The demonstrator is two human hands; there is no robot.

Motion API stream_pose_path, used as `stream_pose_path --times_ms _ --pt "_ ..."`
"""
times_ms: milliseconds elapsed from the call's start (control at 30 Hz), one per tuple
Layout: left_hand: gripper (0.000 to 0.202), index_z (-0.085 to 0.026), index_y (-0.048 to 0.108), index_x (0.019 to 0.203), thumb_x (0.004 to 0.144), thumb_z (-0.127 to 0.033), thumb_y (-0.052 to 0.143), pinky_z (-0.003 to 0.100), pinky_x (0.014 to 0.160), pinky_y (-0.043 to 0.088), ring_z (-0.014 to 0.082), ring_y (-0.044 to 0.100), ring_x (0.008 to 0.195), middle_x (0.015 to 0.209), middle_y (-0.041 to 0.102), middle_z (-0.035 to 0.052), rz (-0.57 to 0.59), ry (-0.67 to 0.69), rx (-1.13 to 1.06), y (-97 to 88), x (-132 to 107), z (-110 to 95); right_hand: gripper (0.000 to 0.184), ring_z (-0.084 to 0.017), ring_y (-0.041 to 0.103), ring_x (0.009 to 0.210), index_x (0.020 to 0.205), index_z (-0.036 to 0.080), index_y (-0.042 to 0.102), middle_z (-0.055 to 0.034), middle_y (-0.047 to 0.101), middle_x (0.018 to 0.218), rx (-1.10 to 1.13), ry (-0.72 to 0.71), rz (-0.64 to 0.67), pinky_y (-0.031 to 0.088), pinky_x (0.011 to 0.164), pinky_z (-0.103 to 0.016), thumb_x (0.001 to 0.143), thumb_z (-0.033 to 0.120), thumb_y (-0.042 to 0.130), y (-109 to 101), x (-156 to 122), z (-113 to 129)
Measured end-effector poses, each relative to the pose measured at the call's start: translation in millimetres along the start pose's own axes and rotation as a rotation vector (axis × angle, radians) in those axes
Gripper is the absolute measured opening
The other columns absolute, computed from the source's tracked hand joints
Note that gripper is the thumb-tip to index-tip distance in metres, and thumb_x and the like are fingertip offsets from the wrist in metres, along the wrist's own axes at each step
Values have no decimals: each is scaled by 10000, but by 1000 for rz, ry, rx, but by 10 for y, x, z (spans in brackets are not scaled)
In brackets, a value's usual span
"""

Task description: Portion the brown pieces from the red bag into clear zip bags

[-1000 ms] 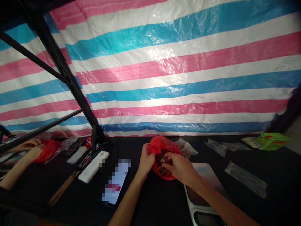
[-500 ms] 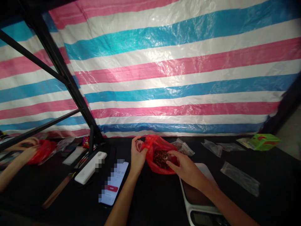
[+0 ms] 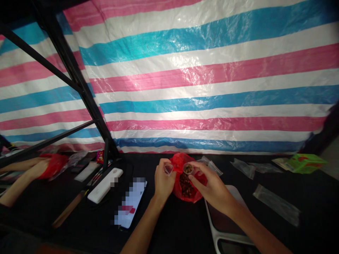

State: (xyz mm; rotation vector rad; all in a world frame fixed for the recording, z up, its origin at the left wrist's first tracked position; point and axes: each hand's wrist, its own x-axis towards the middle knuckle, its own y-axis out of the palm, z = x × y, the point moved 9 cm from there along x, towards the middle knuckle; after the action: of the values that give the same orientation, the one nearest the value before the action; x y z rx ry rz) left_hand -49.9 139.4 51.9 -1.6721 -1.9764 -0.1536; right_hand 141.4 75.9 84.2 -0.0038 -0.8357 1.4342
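1. While the left hand (image 3: 164, 181) pinches an empty-looking small clear cup (image 3: 168, 168) between fingers and thumb, the right hand (image 3: 212, 187) pinches a second cup (image 3: 188, 169) holding brown pieces (image 3: 186, 185), just above the open red plastic bag (image 3: 180, 162)
2. Tilting that loaded cup, or losing its thin rim, could spill pieces onto the black worktop (image 3: 172, 229) or white digital scale (image 3: 233, 192)
3. Unlike the earlier frame, the right hand has risen from the bag's mouth, bringing both cups close together
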Motion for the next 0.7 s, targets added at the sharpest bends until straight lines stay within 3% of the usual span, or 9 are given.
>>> stream_pose_path --times_ms 167,333,567,700 --pt "159 -249 582 944 823 -202 675 279 708 428 197 596 790 803 663 -18 113 53 168 238 -208 -112 345 -233 630 1225 1317 280 623 -61 658 1303 -95 -81 79 504 1086 -401 977 222 606 132 14 156" --pt "342 -251 580 1006 720 -76 646 330 778 454 221 621 812 895 712 -1 186 133 288 348 -301 -226 446 -255 627 1223 1396 295 613 -87 624 1335 -268 -162 108 528 1071 -429 970 167 590 150 -36 166" --pt "440 -290 597 1157 762 -107 667 334 813 474 243 656 889 1063 740 13 179 76 119 359 -323 -213 671 -294 607 1220 1513 329 534 -101 622 1396 -472 -317 168 521 1035 -471 912 29 522 221 -57 304" --pt "444 -294 606 1186 779 -142 694 328 802 494 243 668 899 1061 740 24 148 11 -11 368 -310 -97 650 -288 618 1211 1501 318 553 -100 636 1404 -500 -315 168 516 1039 -456 914 40 525 229 -37 314"
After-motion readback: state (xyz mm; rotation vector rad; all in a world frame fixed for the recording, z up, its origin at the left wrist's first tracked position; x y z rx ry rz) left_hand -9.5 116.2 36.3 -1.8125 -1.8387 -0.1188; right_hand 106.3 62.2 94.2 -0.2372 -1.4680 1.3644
